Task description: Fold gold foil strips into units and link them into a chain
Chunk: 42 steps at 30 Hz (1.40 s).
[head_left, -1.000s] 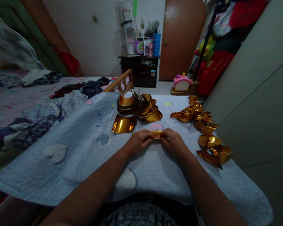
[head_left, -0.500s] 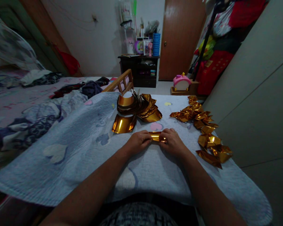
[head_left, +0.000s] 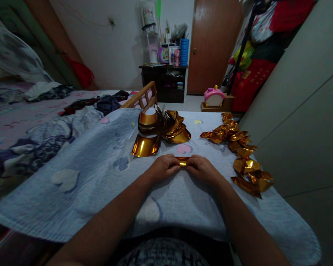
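Between my two hands is a small rolled piece of gold foil paper (head_left: 182,161), held level just over the blue cloth (head_left: 180,199). My left hand (head_left: 164,166) pinches its left end, and my right hand (head_left: 201,167) grips the right end; the fingers hide both ends. Beyond my left hand lies a single curved gold sheet (head_left: 146,145). Behind that sheet sits a fanned stack of gold foil sheets (head_left: 176,127). Several folded gold foil pieces (head_left: 245,166) with pointed ends lie in a row to the right of my right hand.
A wooden rail (head_left: 144,95) rises at the cloth's far edge. Clothes (head_left: 80,122) are strewn over a bed on the left. A pale cabinet (head_left: 302,122) borders the right side. Past the cloth stand a pink toy (head_left: 214,97) on a box and a dark shelf unit (head_left: 163,83).
My right hand has moved slightly left along the foil, its fingers now closed around the end. Less of the gold foil shows between my hands. The stack and folded pieces are unmoved.
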Each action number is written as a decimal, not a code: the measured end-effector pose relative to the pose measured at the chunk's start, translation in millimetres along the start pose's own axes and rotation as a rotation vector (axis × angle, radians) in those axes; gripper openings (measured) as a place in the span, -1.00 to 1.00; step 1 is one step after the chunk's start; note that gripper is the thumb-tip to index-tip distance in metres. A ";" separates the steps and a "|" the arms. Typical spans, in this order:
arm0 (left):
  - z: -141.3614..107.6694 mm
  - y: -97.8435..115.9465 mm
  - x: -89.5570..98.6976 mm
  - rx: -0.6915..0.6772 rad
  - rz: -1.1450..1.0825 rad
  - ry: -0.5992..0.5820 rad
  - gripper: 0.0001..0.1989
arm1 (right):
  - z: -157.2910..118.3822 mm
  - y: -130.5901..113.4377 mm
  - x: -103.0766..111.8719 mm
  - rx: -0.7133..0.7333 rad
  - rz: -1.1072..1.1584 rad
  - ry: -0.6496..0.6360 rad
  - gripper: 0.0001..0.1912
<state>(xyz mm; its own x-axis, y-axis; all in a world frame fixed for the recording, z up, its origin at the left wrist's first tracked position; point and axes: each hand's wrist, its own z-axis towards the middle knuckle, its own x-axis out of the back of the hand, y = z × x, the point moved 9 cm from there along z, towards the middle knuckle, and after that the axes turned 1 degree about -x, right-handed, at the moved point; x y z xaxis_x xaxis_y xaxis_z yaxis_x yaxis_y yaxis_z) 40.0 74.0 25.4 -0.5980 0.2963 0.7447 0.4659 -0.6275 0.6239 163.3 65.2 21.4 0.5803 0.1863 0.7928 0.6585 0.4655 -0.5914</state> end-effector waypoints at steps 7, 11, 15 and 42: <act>0.3 -3.4 2.4 0.048 -0.032 0.027 -0.92 | 0.4 1.6 -0.7 -0.021 0.025 -0.022 -0.81; 0.4 -3.6 1.9 0.063 -0.052 0.020 -0.92 | 0.6 2.9 -2.2 -0.022 0.019 -0.023 -0.81; 0.9 -3.6 1.3 0.066 -0.040 0.000 -0.89 | 0.7 3.4 -2.3 -0.042 -0.005 -0.025 -0.79; 2.3 -10.2 -4.4 0.139 0.006 -0.040 -0.87 | 1.0 11.3 -1.5 -0.119 -0.006 0.003 -0.82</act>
<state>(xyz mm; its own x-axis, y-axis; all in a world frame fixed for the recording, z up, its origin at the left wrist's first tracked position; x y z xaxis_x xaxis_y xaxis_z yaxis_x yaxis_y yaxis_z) 39.4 80.8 16.3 -0.5694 0.3232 0.7559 0.5570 -0.5246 0.6439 169.4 71.0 13.6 0.5778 0.1811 0.7958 0.7140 0.3603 -0.6003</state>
